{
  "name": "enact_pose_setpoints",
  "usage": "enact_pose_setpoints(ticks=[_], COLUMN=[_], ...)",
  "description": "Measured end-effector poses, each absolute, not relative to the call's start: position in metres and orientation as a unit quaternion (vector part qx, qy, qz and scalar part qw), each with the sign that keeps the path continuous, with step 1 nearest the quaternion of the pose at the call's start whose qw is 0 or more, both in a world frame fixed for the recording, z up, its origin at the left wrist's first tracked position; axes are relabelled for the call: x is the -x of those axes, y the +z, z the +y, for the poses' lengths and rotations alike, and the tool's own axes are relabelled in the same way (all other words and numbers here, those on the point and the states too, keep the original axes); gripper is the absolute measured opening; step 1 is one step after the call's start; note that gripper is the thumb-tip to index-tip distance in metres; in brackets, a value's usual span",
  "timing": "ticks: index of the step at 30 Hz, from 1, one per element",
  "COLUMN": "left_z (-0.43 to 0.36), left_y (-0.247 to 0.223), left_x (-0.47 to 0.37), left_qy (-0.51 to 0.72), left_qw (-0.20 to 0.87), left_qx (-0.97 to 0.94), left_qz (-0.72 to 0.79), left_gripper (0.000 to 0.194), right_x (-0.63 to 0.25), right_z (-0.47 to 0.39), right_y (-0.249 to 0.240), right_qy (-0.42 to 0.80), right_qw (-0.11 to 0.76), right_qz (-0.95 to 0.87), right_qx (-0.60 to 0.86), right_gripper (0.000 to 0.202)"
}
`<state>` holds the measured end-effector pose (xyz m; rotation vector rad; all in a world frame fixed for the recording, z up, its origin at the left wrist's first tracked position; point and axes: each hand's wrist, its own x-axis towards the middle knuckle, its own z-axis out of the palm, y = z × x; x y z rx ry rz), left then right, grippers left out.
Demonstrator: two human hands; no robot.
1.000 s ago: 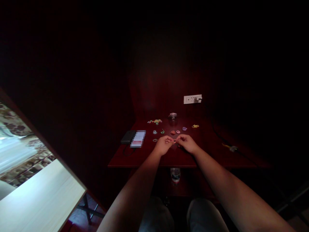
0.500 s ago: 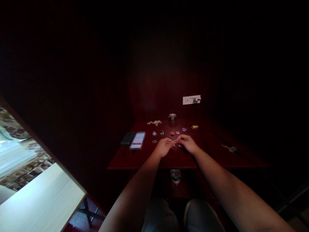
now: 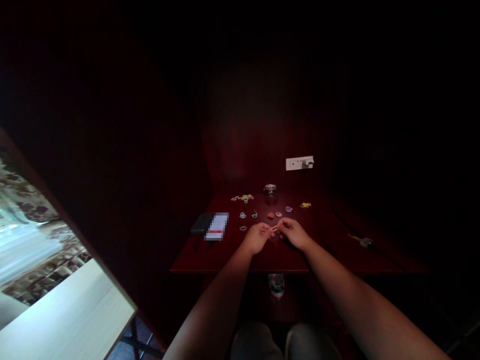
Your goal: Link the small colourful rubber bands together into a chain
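Observation:
My left hand and my right hand meet over the near part of the dark red desk. Between their pinched fingertips runs a pink hair tie, gripped from both sides and partly hidden by the fingers. Just beyond the hands lie an orange-red bunch of hair ties and a small pink bunch. Purple hair ties and yellow ones are farther right. To the left sit a light blue bunch, a green bunch and a single pale loop.
A mixed-colour pile of hair ties lies at the back left, with a clear lidded jar beside it. A phone and a black case are at left. A cable end lies right; a bottle stands below.
The whole scene sits slightly lower in view as the camera has shifted. Both hands still pinch the pink hair tie, with their fingertips slightly repositioned.

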<state>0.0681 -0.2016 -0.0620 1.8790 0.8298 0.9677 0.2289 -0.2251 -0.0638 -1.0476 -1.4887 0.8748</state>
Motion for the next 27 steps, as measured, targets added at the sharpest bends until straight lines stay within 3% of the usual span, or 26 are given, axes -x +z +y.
enact_pose_setpoints(ticks=[5,11,17,22,27], left_z=[-0.1995,-0.1969,-0.2029,-0.2004,-0.1970], left_y=[-0.0667,-0.0693,-0.0630,-0.0653,-0.0691], left_x=[-0.0697,-0.0679,-0.0684,-0.0674,-0.0685], left_qy=[0.381,0.390,0.378,0.381,0.373], left_qw=[0.418,0.414,0.420,0.414,0.409], left_qx=[-0.756,-0.757,-0.755,-0.758,-0.767], left_qz=[0.328,0.323,0.334,0.329,0.325], left_gripper=[0.015,0.017,0.017,0.018,0.017], right_x=[-0.2287,-0.2274,-0.2289,-0.2273,-0.2297], right_z=[-0.2258,-0.2241,-0.2230,-0.2229,-0.2223], right_y=[-0.0626,-0.0661,-0.0660,-0.0677,-0.0667], right_qy=[0.386,0.356,0.374,0.360,0.365], right_qw=[0.578,0.525,0.582,0.525,0.563], right_qz=[-0.567,-0.634,-0.567,-0.634,-0.584], right_qx=[0.442,0.442,0.447,0.439,0.457], right_gripper=[0.017,0.019,0.017,0.019,0.017])
